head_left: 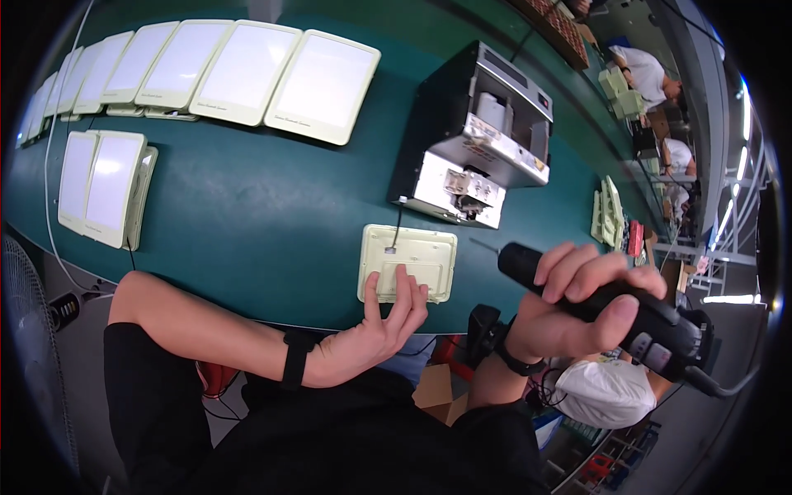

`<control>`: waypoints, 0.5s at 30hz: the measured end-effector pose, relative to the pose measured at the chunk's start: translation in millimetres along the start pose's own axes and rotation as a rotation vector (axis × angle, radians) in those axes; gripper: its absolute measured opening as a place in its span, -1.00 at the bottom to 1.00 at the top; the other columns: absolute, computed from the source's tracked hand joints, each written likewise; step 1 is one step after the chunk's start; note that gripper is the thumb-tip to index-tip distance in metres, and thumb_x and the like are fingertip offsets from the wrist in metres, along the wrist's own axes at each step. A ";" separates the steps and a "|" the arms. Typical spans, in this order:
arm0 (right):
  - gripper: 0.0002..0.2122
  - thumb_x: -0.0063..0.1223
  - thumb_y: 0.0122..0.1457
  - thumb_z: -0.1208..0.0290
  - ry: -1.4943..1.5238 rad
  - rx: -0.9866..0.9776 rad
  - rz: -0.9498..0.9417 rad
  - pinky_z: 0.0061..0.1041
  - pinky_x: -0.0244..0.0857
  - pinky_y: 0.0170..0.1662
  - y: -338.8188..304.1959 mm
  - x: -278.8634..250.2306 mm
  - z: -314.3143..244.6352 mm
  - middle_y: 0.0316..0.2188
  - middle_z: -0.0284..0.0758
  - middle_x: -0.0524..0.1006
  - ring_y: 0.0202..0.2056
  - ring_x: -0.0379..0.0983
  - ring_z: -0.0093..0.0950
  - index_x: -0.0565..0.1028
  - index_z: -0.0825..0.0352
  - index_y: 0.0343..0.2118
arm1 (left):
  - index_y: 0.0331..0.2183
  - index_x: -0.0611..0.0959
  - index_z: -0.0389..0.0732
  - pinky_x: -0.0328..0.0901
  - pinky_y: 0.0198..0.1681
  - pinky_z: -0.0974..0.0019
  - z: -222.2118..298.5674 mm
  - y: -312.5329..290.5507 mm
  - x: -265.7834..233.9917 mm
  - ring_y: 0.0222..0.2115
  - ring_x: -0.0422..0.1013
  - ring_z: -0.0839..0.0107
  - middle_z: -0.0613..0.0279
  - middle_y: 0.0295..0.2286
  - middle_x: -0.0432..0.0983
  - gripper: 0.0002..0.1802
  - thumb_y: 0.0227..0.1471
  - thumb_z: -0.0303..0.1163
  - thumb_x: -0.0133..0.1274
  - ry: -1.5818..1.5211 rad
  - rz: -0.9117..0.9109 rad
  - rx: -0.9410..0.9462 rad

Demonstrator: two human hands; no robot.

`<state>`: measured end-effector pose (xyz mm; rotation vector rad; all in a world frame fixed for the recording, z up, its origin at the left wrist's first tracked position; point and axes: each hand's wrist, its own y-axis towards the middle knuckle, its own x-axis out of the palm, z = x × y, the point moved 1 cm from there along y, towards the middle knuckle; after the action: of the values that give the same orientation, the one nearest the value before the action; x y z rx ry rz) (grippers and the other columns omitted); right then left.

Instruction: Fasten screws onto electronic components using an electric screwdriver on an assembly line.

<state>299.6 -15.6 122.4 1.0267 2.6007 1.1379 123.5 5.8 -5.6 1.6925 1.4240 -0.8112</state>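
My right hand [590,301] is wrapped round a black electric screwdriver [610,309], held up to the right with its thin bit pointing left. Close to the table's near edge lies a pale green plastic housing [437,247], its recessed back facing up. On its lower half rest the outstretched fingers of my left hand [394,309], spread and holding nothing. A dark cable runs from a small opening in the housing's upper part. Just beyond it stands a black and silver screw feeder [487,148], with a metal pick-up point at its front.
A row of white-faced panels with pale green frames [322,82] spans the far left of the green table [247,206]. More framed panels [107,181] are stacked at the left. Green parts [609,213] stand at the right. Several people work beyond and beside me.
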 end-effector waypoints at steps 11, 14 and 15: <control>-0.65 0.16 0.27 0.34 -0.003 0.144 -0.010 -0.43 0.28 -0.64 12.0 17.3 25.7 -0.66 -0.29 0.36 -0.71 0.29 -0.47 0.23 0.26 -0.04 | 0.16 0.49 -0.36 0.50 -0.07 -0.19 1.2 0.6 -0.5 0.06 0.44 -0.05 -0.01 -0.06 0.45 -0.33 0.08 -0.18 -0.04 -0.032 -0.003 0.001; -0.78 -0.01 0.31 0.35 0.019 0.082 -0.056 -0.43 0.19 -0.64 -4.1 12.9 26.4 -0.65 -0.34 0.32 -0.73 0.18 -0.53 0.33 0.24 -0.05 | 0.16 0.48 -0.36 0.50 -0.08 -0.19 0.4 0.4 -1.2 0.06 0.44 -0.05 -0.02 -0.07 0.45 -0.33 0.08 -0.19 -0.04 -0.035 -0.016 -0.003; -0.78 -0.01 0.31 0.35 0.021 0.086 -0.059 -0.43 0.19 -0.64 -5.3 9.5 24.3 -0.65 -0.34 0.32 -0.73 0.18 -0.53 0.33 0.24 -0.05 | 0.16 0.48 -0.36 0.50 -0.08 -0.19 -0.1 0.5 -0.8 0.06 0.44 -0.05 -0.02 -0.07 0.45 -0.33 0.08 -0.19 -0.04 -0.037 -0.019 -0.006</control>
<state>298.3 2.5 102.9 0.9518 2.6988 1.0383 123.9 5.4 -4.8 1.6532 1.4178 -0.8438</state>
